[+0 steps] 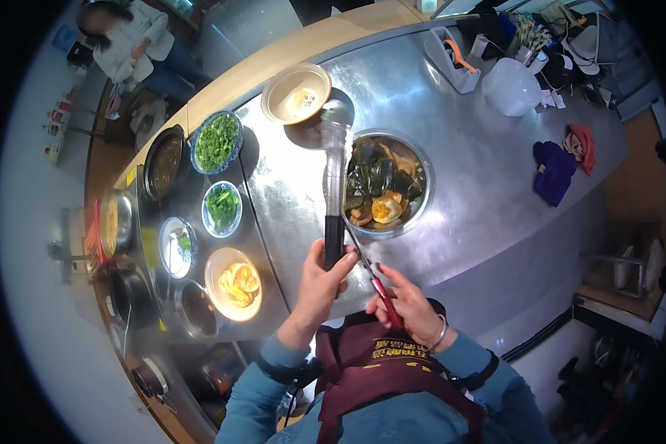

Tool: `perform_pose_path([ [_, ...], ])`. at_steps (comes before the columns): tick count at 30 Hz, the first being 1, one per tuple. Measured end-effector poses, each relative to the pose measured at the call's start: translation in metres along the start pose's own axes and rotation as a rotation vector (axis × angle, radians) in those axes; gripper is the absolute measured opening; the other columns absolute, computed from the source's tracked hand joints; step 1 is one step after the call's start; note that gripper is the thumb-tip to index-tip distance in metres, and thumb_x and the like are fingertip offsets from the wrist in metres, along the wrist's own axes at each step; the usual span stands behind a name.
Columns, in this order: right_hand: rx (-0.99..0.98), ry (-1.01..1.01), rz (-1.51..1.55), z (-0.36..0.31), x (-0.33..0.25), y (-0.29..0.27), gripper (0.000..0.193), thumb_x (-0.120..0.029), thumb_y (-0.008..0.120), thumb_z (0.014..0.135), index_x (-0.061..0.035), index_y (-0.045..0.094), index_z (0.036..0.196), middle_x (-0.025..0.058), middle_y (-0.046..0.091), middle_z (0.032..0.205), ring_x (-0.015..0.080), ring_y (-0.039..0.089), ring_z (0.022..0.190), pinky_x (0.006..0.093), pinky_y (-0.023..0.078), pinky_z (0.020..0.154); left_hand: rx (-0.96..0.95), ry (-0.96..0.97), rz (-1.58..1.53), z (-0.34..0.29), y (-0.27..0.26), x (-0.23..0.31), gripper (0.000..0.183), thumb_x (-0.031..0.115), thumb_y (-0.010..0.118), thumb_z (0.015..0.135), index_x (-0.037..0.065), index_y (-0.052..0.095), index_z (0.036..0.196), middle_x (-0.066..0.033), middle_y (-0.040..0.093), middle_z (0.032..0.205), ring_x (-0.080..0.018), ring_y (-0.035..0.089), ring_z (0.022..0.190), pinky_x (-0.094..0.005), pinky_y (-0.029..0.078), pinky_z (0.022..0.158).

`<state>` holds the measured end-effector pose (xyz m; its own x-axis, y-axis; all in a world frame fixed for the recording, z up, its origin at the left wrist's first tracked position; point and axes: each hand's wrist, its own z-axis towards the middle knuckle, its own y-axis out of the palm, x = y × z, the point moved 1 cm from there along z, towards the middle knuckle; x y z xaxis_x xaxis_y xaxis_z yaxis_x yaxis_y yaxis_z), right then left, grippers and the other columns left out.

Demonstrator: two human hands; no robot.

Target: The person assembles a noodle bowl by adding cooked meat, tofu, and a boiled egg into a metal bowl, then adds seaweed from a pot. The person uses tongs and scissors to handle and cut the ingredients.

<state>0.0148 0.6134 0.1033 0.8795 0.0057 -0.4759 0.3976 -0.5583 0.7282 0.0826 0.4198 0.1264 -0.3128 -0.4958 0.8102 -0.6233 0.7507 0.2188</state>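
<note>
My left hand (320,285) is wrapped round the black grip of a long metal utensil (336,170). Its shiny, blurred shaft points away from me along the left rim of a steel bowl (426,203), and I cannot make out its exact kind. My right hand (409,307) holds a slim tool with a red handle (386,302); its thin dark end reaches up near the black grip and the bowl's near-left rim. In the bowl lie dark green, glossy sheets (374,169), brown pieces and a yellow egg-like piece (386,208).
Left of my hands stand a bowl of yellow pieces (233,285), a bowl of leafy greens (222,209) and a bowl of chopped greens (216,142). Beyond is a beige bowl (296,94). Purple cloth (553,172) lies right. A person (137,48) stands across the counter.
</note>
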Motion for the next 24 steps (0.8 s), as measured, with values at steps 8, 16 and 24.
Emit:
perform_pose_path([
  [8, 0.244, -0.037, -0.117, -0.042, -0.025, -0.094, 0.081, -0.027, 0.077, 0.09, -0.0062, 0.032, 0.154, 0.0075, 0.061, 0.092, 0.01, 0.055, 0.068, 0.0252, 0.048, 0.06, 0.029, 0.143, 1.16, 0.046, -0.054, 0.031, 0.072, 0.039, 0.085, 0.079, -0.008, 0.055, 0.123, -0.0232, 0.07, 0.095, -0.0361, 0.07, 0.09, -0.0414, 0.055, 0.079],
  [16, 0.212, 0.044, -0.233, -0.018, -0.041, -0.117, 0.072, -0.042, 0.069, 0.096, -0.0073, 0.037, 0.151, 0.0068, 0.062, 0.093, 0.0096, 0.059, 0.072, 0.0267, 0.055, 0.067, 0.009, 0.504, 1.643, 0.047, -0.033, 0.019, 0.062, 0.031, 0.079, 0.083, -0.003, 0.052, 0.128, -0.0174, 0.064, 0.094, -0.0357, 0.068, 0.08, -0.0447, 0.054, 0.064],
  [24, 0.207, 0.195, -0.267, 0.019, -0.079, -0.12, 0.054, -0.041, 0.055, 0.104, -0.0075, 0.045, 0.144, 0.0081, 0.065, 0.094, 0.0132, 0.067, 0.078, 0.0346, 0.062, 0.075, -0.038, 0.57, 1.629, 0.041, -0.044, 0.038, 0.05, 0.024, 0.077, 0.082, 0.006, 0.057, 0.125, -0.0108, 0.064, 0.091, -0.0309, 0.068, 0.079, -0.0448, 0.054, 0.063],
])
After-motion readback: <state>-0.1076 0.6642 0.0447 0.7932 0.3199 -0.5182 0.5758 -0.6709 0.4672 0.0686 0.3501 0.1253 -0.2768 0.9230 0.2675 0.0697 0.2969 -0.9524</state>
